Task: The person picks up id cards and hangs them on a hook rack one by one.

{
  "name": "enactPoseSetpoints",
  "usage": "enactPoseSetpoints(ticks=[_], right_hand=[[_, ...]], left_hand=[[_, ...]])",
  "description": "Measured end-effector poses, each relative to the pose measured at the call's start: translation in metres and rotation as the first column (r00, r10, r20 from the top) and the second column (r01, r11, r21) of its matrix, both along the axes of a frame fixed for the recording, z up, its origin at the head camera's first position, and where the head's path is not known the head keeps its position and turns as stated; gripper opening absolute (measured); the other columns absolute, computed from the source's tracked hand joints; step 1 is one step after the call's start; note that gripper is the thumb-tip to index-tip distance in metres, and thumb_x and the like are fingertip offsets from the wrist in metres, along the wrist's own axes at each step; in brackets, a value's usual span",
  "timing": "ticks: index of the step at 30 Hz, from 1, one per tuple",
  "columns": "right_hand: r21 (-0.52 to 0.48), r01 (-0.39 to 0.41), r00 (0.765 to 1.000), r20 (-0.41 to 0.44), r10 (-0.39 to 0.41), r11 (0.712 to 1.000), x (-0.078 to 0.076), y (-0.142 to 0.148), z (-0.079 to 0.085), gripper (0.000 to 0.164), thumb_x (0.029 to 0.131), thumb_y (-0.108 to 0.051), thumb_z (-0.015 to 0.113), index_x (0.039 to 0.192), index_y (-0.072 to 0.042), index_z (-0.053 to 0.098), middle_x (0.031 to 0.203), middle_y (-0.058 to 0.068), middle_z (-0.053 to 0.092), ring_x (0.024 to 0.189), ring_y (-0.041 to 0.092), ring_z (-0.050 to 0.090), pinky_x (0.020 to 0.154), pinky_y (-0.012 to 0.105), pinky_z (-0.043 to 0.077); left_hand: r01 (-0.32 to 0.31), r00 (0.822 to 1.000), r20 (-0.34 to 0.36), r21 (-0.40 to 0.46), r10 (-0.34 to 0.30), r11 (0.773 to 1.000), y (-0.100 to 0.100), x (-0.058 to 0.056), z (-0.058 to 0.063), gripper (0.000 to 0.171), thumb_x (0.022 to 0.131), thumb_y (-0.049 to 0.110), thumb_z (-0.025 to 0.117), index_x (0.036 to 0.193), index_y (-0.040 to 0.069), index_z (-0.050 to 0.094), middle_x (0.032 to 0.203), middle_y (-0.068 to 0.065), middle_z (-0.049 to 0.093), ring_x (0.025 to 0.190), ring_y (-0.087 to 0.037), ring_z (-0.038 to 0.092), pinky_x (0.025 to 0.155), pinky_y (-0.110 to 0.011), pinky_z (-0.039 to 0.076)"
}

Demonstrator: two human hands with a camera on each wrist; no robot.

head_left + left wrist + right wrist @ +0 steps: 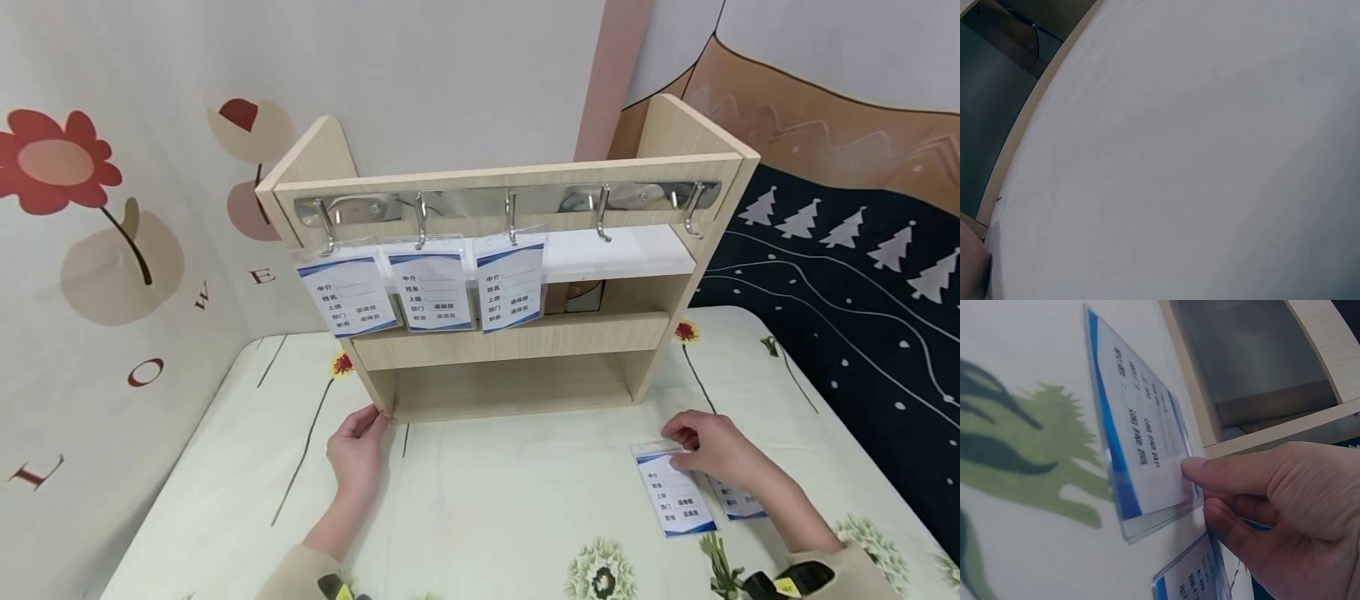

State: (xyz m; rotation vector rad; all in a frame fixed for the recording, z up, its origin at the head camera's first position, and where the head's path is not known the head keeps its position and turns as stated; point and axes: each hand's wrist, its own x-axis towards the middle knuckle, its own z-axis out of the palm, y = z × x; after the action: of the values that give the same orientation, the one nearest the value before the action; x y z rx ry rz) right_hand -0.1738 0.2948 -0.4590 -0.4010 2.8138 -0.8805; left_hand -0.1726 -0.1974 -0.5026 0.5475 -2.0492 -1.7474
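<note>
A light wooden shelf (510, 342) stands upright, with a metal hook strip (465, 202) along its upper front. Three badge holders hang from its left hooks: a left one (348, 292), a middle one (431, 287) and a right one (510, 283). My left hand (356, 454) grips the shelf's lower left front corner; the left wrist view shows only a sliver of that hand. On the right, my right hand (716, 450) pinches a clear badge holder (1141, 425) at its edge, thumb on the printed face. Another badge holder (738, 500) lies beside it, partly under the hand.
A pale flowered cloth (510, 483) covers the surface below the shelf. Behind hangs a light patterned curtain (450, 83); dark fabric with white trees (840, 292) borders the right side. Two hooks at the right, including one hook (602, 212), hold no badge.
</note>
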Motion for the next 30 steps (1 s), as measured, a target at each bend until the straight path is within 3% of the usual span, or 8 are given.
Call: enactPoseSetpoints(ticks=[13,30], right_hand=[[-0.017,0.025,0.999,0.024,-0.025,1.0,0.0011,-0.0023,-0.0019,0.033,0.079,0.0,0.084,0.107,-0.001,0.068,0.094,0.0,0.064,0.085,0.018,0.056,0.07,0.03,0.05],[-0.054,-0.006,0.998,0.062,0.01,0.999,-0.0006,-0.0003,-0.0004,0.029,0.082,0.001,0.081,0.108,-0.001,0.068,0.093,0.002,0.057,0.085,0.02,0.048,0.069,0.027,0.045]], left_hand=[[-0.036,0.999,0.0,0.013,0.036,0.999,-0.0003,-0.0014,-0.0013,0.023,0.094,0.006,0.075,0.115,-0.005,0.073,0.112,-0.022,0.073,0.079,0.008,0.067,0.073,-0.011,0.056],[-0.014,1.0,-0.006,0.012,0.014,1.0,-0.0009,-0.0018,-0.0013,0.025,0.095,0.006,0.074,0.117,-0.007,0.072,0.115,-0.025,0.072,0.08,0.01,0.066,0.075,-0.01,0.055]])
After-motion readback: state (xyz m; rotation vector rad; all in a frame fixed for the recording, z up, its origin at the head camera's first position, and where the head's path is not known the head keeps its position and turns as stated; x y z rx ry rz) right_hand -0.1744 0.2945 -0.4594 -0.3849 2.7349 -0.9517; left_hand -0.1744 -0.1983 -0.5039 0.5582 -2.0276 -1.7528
